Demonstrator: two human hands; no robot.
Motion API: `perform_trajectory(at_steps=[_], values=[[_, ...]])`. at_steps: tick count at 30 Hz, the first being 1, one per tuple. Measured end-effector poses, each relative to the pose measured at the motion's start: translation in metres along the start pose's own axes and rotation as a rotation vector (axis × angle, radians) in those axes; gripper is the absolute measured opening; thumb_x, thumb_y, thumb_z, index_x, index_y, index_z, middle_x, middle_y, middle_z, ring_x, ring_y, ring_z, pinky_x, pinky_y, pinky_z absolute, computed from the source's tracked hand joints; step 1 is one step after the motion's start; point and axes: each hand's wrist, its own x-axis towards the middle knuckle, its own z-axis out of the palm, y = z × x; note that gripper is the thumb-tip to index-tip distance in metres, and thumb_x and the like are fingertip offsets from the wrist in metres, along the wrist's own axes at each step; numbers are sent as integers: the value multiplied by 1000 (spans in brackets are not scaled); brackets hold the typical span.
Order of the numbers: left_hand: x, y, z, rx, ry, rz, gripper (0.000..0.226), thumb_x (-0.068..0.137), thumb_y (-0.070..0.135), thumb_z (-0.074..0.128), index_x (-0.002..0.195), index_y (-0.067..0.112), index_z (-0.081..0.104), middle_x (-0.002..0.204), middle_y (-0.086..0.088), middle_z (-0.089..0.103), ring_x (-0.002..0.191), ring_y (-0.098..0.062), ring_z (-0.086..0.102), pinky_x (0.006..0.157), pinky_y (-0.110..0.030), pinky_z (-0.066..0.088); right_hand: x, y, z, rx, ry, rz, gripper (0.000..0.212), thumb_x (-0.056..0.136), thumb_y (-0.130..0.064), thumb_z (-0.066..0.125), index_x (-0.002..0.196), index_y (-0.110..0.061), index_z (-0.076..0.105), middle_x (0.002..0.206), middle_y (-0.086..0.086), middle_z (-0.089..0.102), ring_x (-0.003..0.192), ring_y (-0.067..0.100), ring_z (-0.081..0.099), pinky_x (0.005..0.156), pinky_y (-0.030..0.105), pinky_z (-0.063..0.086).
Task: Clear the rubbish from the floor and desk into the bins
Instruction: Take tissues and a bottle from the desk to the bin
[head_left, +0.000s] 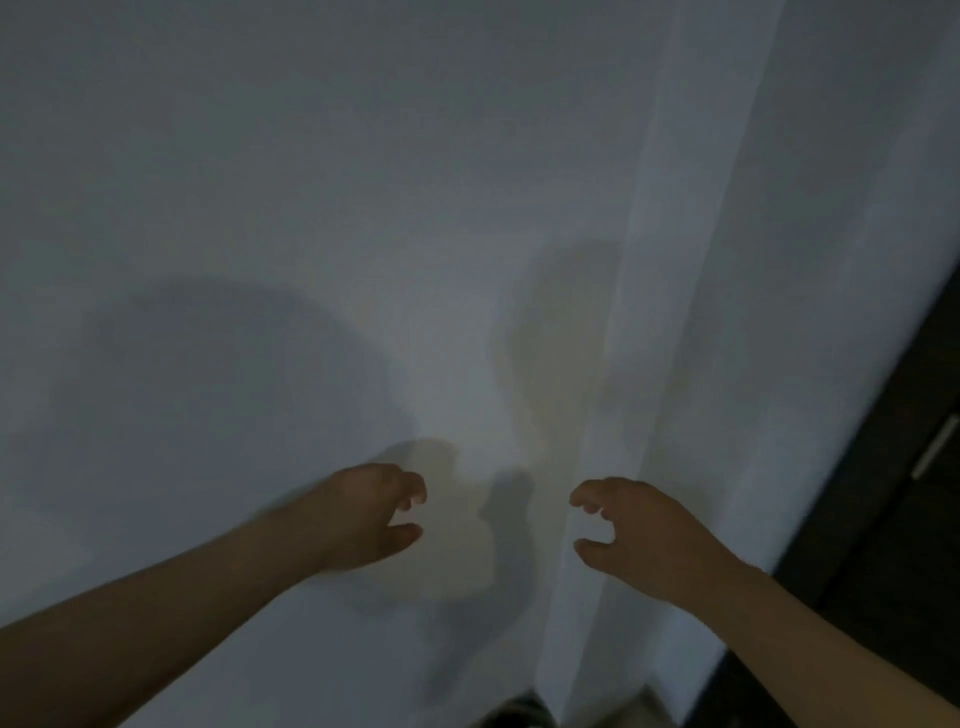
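Wall (311, 182) smooth, pale, curtain (727, 260) sheer, left hand (374, 512), right hand (639, 535) loosely curled

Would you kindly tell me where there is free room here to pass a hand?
Free: the gap between the left hand and right hand, and the stretch before the wall beyond the left hand. Crowded on the right: the curtain hangs by the right hand, bordered by a dark cabinet. No resting surface shows.
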Motion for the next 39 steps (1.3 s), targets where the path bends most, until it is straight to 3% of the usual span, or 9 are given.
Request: perform_trajectory(at_steps=[4, 8, 13, 21, 31, 34, 39], values=[[-35, 22, -60, 17, 122, -104, 37, 90, 44, 56, 125, 32, 51, 119, 14, 56, 103, -2, 56, 85, -11, 38, 0, -30, -66, -57, 129, -216, 44, 87, -40, 63, 128, -28, 53, 118, -10, 56, 103, 4, 50, 88, 19, 40], [-93, 29, -107, 37, 247, -224, 38, 88, 47, 58, 123, 35, 52, 114, 18, 56, 97, 3, 56, 73, -2, 38, -2, -77, -104, -40, 199, -404, 42, 85, -41, 65, 125, -31, 55, 115, -14, 56, 104, 4, 53, 89, 21, 42], [-190, 33, -157, 120, 370, -433, 38, 88, 47, 58, 124, 36, 52, 115, 20, 55, 97, 5, 55, 82, -10, 46, -14, -167, -123, -14, 218, -671, 40, 85, -42, 63, 124, -35, 54, 117, -20, 54, 108, -1, 50, 92, 18, 40], [-388, 43, -200, 248, 495, -814, 37, 85, 49, 60, 120, 38, 54, 107, 24, 54, 94, 6, 56, 85, -16, 48, -69, -348, -112, 71, 198, -1092, 39, 86, -44, 61, 123, -38, 53, 115, -22, 52, 109, -2, 49, 92, 17, 39], [-695, 125, -217, 414, 577, -1311, 38, 83, 45, 65, 118, 34, 58, 111, 18, 60, 94, 4, 59, 81, -10, 47, -256, -589, -65, 289, 103, -1604, 42, 85, -45, 63, 125, -37, 54, 120, -22, 55, 109, -3, 51, 94, 19, 43], [-769, 162, -208, 400, 575, -1437, 36, 83, 45, 65, 117, 35, 59, 111, 19, 59, 96, 5, 59, 86, -18, 51, -327, -647, -47, 344, 54, -1717, 43, 83, -44, 66, 124, -34, 56, 120, -19, 57, 109, -2, 54, 92, 19, 44], [-866, 217, -202, 442, 580, -1640, 39, 84, 41, 66, 121, 36, 55, 115, 20, 56, 101, 3, 56, 86, -17, 51, -429, -722, -19, 398, -43, -1871, 43, 82, -40, 68, 123, -31, 59, 121, -14, 60, 110, 2, 55, 95, 25, 45]])
